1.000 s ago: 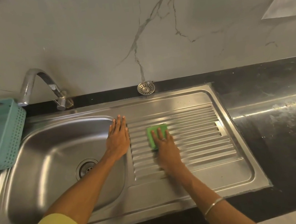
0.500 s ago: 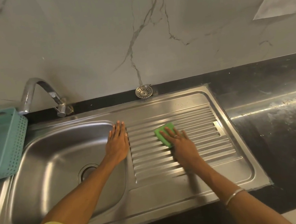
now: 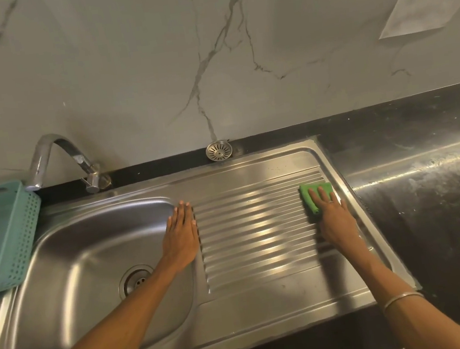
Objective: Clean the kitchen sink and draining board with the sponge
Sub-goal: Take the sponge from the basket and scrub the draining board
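Observation:
A steel sink (image 3: 69,271) with a round drain (image 3: 136,280) lies at the left, and its ribbed draining board (image 3: 253,229) at the right. My right hand (image 3: 334,219) presses flat on a green sponge (image 3: 310,196) at the far right end of the ribs. The fingers cover much of the sponge. My left hand (image 3: 180,236) rests flat with fingers together on the ridge between the basin and the draining board, holding nothing.
A curved tap (image 3: 57,159) stands behind the sink. A teal perforated basket (image 3: 3,236) sits at the left edge. A loose metal strainer (image 3: 218,150) lies by the wall. Black countertop (image 3: 430,192) with pale smears runs to the right.
My right hand has slid the sponge rightward across the ribs, from the left-middle to the right end. My left hand has stayed put.

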